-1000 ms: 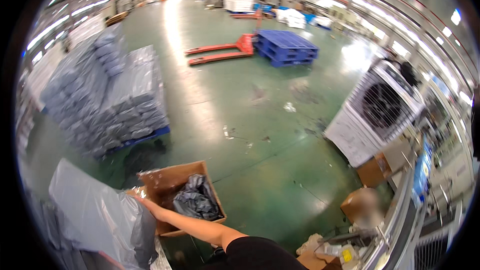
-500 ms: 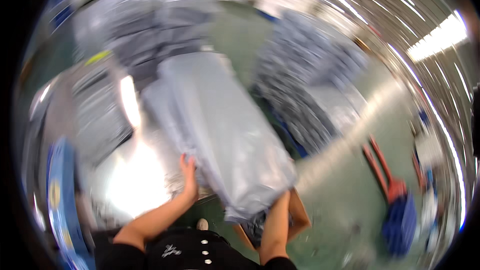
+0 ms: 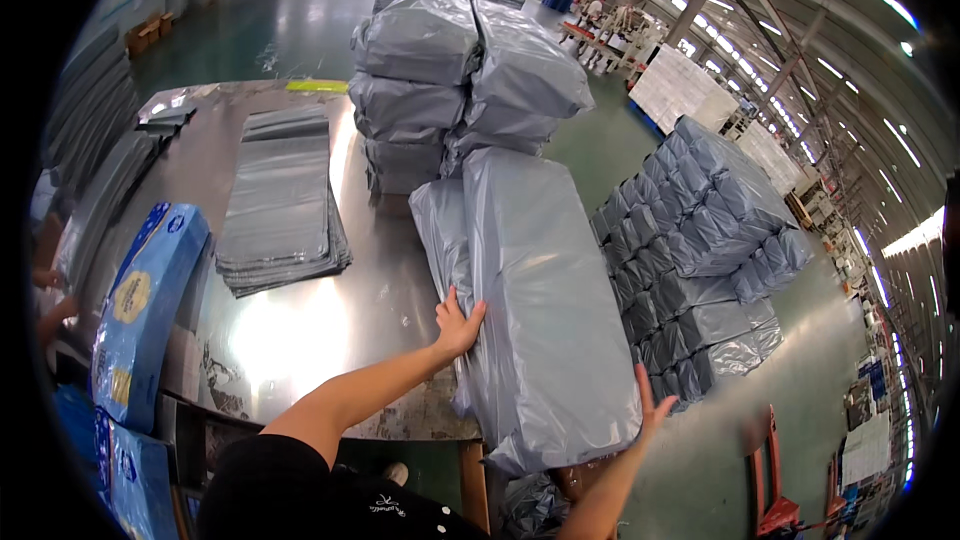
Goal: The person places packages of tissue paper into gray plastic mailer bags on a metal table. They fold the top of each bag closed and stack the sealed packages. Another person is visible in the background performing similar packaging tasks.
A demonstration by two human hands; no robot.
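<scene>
A long grey plastic-wrapped package [image 3: 535, 290] lies on the right end of a shiny metal table [image 3: 300, 320], its near end hanging over the table edge. My left hand [image 3: 457, 325] presses flat against the package's left side, fingers spread. My right hand [image 3: 645, 405] rests open against its near right corner. Neither hand closes around anything.
Stacked grey packages [image 3: 460, 80] stand behind it on the table. A pile of flat grey bags [image 3: 280, 200] lies mid-table. Blue printed packs [image 3: 140, 310] lean at the left edge. A pallet of grey packages [image 3: 700, 250] sits on the green floor to the right.
The view has swung from the floor and a cardboard box to the table. The grey package now lies on the table, with both hands against it.
</scene>
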